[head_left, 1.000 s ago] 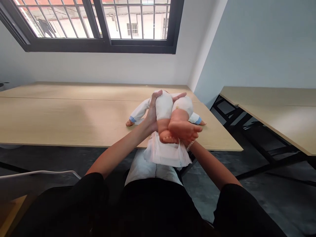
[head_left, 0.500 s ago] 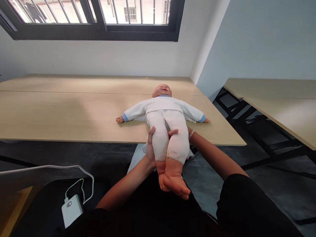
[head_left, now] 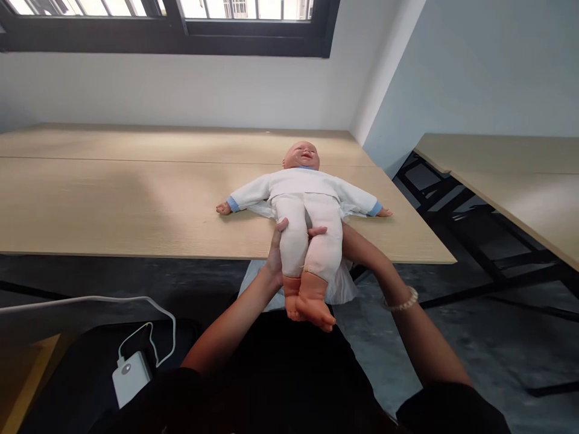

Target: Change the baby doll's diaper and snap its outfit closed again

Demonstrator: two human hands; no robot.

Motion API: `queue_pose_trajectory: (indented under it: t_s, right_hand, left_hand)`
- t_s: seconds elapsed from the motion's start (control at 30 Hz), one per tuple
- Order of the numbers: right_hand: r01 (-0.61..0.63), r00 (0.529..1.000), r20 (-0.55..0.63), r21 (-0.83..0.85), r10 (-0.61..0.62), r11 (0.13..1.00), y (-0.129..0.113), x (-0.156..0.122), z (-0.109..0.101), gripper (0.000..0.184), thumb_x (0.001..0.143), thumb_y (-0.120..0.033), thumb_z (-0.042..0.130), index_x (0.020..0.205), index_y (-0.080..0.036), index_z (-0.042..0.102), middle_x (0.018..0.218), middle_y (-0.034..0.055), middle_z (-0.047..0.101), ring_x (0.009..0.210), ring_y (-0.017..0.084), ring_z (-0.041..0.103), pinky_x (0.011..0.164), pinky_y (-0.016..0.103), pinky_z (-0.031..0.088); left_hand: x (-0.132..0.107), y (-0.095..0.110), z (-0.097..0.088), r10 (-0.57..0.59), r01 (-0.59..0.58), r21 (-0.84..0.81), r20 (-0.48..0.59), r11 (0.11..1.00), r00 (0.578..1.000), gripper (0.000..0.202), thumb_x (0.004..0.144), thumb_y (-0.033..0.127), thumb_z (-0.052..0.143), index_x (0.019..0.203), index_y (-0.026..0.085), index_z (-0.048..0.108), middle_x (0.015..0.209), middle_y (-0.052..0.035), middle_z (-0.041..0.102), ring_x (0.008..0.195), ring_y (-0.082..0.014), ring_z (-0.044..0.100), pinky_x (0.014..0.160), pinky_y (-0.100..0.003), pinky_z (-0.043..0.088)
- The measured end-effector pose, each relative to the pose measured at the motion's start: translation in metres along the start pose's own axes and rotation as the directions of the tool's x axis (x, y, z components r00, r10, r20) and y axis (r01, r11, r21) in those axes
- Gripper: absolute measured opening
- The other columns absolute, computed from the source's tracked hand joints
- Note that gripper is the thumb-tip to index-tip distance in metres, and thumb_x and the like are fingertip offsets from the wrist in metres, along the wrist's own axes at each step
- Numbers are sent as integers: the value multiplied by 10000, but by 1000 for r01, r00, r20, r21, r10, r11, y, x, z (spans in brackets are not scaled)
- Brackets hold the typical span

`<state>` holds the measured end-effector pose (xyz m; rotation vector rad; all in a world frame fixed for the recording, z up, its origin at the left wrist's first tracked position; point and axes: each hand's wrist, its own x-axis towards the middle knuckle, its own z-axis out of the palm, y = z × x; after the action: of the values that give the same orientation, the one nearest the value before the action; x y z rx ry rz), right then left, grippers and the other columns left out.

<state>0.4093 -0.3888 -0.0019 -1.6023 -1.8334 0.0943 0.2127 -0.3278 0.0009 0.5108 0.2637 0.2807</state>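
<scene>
Baby doll point(head_left: 304, 187) now lies flat on its back at the front edge of the tabletop point(head_left: 113, 205), legs raised, left hand point(head_left: 274, 256) wrapped closed round one thigh, right-hand fingers point(head_left: 317, 231) showing between the thighs, their hold unclear, white diaper point(head_left: 339, 288) beneath.

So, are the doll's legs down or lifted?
Lifted: left hand and right hand hold the legs up, feet past the table's edge.

An office-like room: pale wood desks point(head_left: 136, 199) on black metal frames, barred window point(head_left: 244, 36).
</scene>
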Motion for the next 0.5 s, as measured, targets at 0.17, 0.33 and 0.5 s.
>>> queue_pose_trajectory:
  t_s: [0.17, 0.33, 0.5]
  right_hand:
    - [4, 1000, 2, -140, -4, 990, -21, -45, -9, 260, 974, -209, 451, 995, -166, 706, 1099, 125, 737, 1039, 293, 693, 1022, 548, 536]
    - [-41, 952, -304, -218, -28, 975, -58, -69, -14, 253, 1029, -151, 436, 1165, -187, 646, 1231, 108, 713, 1189, 258, 663, 1055, 472, 510]
    - [257, 953, -113, -186, -281, 948, -89, -59, -1, 267, 1057, -200, 455, 1272, -200, 614, 1256, 56, 723, 1281, 187, 637, 1173, 406, 450]
  left_hand:
    - [-13, 1, 2, -24, 24, 2, 49, 1000, 999, 856, 825, 811, 525, 1320, 130, 683, 1194, -185, 752, 1137, -339, 703, 998, -417, 518]
    - [-38, 3, 3, -33, 49, 111, -139, 993, 990, 873, 833, 880, 481, 1180, 137, 780, 1062, -150, 781, 1073, -311, 713, 906, -347, 556]
    - [-54, -3, -5, -13, 48, 158, -218, 986, 976, 791, 823, 855, 578, 1046, 122, 775, 987, -158, 785, 979, -313, 738, 844, -362, 582]
